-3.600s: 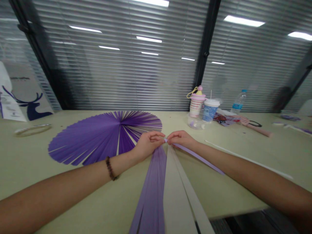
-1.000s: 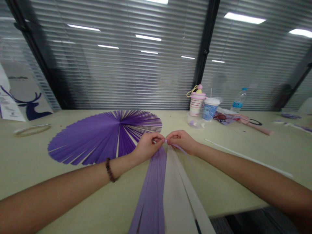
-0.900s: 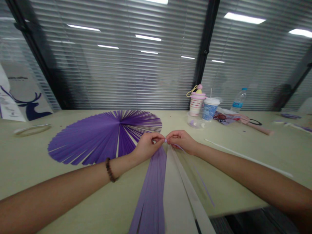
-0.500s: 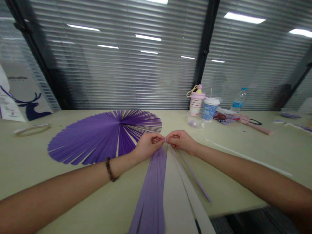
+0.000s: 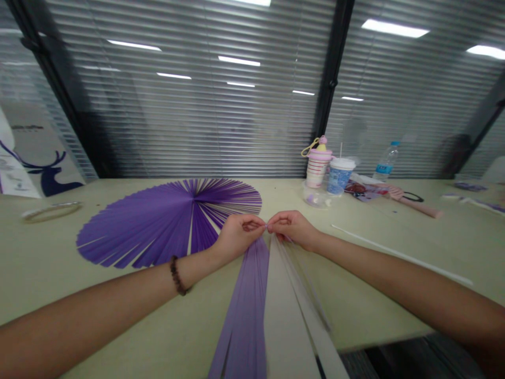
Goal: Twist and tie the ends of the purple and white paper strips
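My left hand (image 5: 241,232) and my right hand (image 5: 294,228) meet fingertip to fingertip over the table, both closed in a pinch at the gathered top of a bundle of paper strips. On the left of the bundle the strips are light purple (image 5: 246,316); on the right they are white (image 5: 288,326). They fan out toward me past the table edge. A single thin strip (image 5: 315,300) hangs from beneath my right hand. Behind my left hand lies a round fan of dark purple strips (image 5: 134,226).
A white stick (image 5: 402,255) lies on the table (image 5: 130,337) beyond my right forearm. At the back right stand a pink-lidded cup (image 5: 316,168), a blue cup (image 5: 340,176) and a water bottle (image 5: 384,166). A roll of tape (image 5: 51,211) and a deer-print bag (image 5: 43,152) are at left.
The single thin strip below my right hand has swung left and turned nearly edge-on. Both hands keep their pinch in almost the same place.
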A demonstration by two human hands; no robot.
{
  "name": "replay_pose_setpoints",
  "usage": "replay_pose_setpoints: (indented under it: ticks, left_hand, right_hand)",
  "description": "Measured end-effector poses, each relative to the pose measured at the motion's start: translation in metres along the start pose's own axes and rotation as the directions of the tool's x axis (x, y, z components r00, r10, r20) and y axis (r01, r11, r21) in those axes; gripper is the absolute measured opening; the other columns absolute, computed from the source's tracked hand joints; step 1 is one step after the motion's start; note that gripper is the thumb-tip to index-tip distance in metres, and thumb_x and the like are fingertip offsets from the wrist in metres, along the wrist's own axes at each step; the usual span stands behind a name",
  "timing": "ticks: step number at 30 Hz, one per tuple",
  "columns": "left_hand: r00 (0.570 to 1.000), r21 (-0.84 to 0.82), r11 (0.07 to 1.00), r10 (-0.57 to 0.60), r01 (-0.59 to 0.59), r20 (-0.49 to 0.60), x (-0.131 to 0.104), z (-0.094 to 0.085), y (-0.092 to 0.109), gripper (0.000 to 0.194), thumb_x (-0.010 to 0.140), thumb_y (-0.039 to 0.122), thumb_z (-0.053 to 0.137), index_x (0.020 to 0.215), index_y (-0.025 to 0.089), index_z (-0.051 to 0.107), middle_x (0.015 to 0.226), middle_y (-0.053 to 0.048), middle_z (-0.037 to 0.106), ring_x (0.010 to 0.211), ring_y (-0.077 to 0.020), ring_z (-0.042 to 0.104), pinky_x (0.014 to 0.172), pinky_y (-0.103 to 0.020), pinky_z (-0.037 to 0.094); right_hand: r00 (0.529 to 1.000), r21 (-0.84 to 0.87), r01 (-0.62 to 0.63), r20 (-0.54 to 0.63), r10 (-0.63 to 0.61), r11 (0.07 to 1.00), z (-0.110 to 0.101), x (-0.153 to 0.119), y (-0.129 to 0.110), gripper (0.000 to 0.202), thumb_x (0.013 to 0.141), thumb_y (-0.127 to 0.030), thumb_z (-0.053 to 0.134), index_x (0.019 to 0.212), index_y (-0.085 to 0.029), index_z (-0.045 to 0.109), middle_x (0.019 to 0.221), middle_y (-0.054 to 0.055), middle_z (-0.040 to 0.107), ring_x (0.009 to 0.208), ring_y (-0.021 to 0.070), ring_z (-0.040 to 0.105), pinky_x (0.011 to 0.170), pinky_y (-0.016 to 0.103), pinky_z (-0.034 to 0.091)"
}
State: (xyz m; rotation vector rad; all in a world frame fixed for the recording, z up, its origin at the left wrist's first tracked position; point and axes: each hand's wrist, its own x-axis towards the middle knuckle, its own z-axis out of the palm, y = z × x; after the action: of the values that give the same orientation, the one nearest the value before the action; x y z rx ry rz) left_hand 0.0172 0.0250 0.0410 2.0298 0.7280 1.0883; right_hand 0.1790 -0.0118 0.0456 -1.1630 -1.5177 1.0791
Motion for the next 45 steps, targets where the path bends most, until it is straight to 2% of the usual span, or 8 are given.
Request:
replay_pose_setpoints:
  ticks: [15,22,30,34,40,45]
  left_hand:
    - [0.997,0.005,0.997,-0.078,0.077,0.031,-0.0003,-0.0003,0.0055,0.009,0.066,0.018,0.057,0.069,0.011,0.059,0.064,-0.003,0.062,0.055,-0.0093,0.056,0.052,-0.017,0.044]
    - [0.995,-0.062,0.994,-0.087,0.091,0.055,0.0,0.0009,0.0033,0.009,0.066,0.019,0.057,0.068,0.01,0.057,0.061,-0.002,0.058,0.054,-0.0083,0.054,0.051,-0.017,0.042]
    - [0.982,-0.152,0.974,-0.155,0.17,0.104,0.0028,0.002,0.0041,0.007,0.07,0.017,0.054,0.073,0.012,0.058,0.059,0.0,0.057,0.051,-0.0061,0.051,0.046,-0.014,0.04]
    - [0.984,-0.171,0.975,-0.124,0.145,0.126,0.0024,0.0018,0.004,0.008,0.069,0.017,0.054,0.074,0.012,0.058,0.063,0.0,0.058,0.055,-0.0062,0.052,0.051,-0.015,0.041]
    - [0.981,-0.18,0.968,-0.155,0.174,0.113,0.0024,0.0018,0.0005,0.015,0.065,0.023,0.061,0.074,0.011,0.058,0.069,-0.003,0.062,0.062,-0.0092,0.057,0.058,-0.018,0.043]
    - [0.981,-0.182,0.966,-0.17,0.184,0.094,0.0022,0.0021,0.0009,0.016,0.064,0.025,0.063,0.072,0.012,0.059,0.065,-0.002,0.062,0.056,-0.0081,0.055,0.052,-0.017,0.042]
  right_hand:
    - [1.0,-0.002,0.009,-0.003,-0.009,1.0,0.002,0.0011,0.0018,0.019,0.061,-0.028,0.063,0.069,-0.012,0.059,0.052,-0.002,0.054,0.04,0.0038,0.042,0.036,0.015,0.025]
    - [0.999,0.001,0.03,0.029,-0.03,1.0,0.001,0.0015,0.0037,0.019,0.061,-0.028,0.063,0.07,-0.012,0.059,0.049,-0.003,0.051,0.041,0.0045,0.042,0.037,0.016,0.026]
    - [1.0,0.003,0.025,0.01,-0.025,1.0,-0.0002,0.001,0.0032,0.011,0.063,-0.022,0.058,0.069,-0.013,0.058,0.048,-0.004,0.051,0.038,0.0037,0.041,0.035,0.015,0.024]
    - [0.999,-0.008,0.044,0.01,-0.044,0.999,-0.0009,0.0008,0.0041,0.013,0.063,-0.024,0.059,0.069,-0.012,0.059,0.046,-0.004,0.05,0.037,0.0034,0.039,0.034,0.015,0.023]
    - [0.999,0.015,0.053,0.008,-0.053,0.998,-0.0007,0.002,0.0067,0.017,0.062,-0.027,0.062,0.071,-0.013,0.059,0.045,-0.004,0.051,0.038,0.004,0.04,0.035,0.015,0.024]
    - [0.999,0.039,0.035,0.005,-0.036,0.999,-0.0009,0.0016,0.0062,0.027,0.059,-0.035,0.066,0.072,-0.012,0.059,0.049,-0.002,0.054,0.039,0.005,0.044,0.035,0.016,0.03]
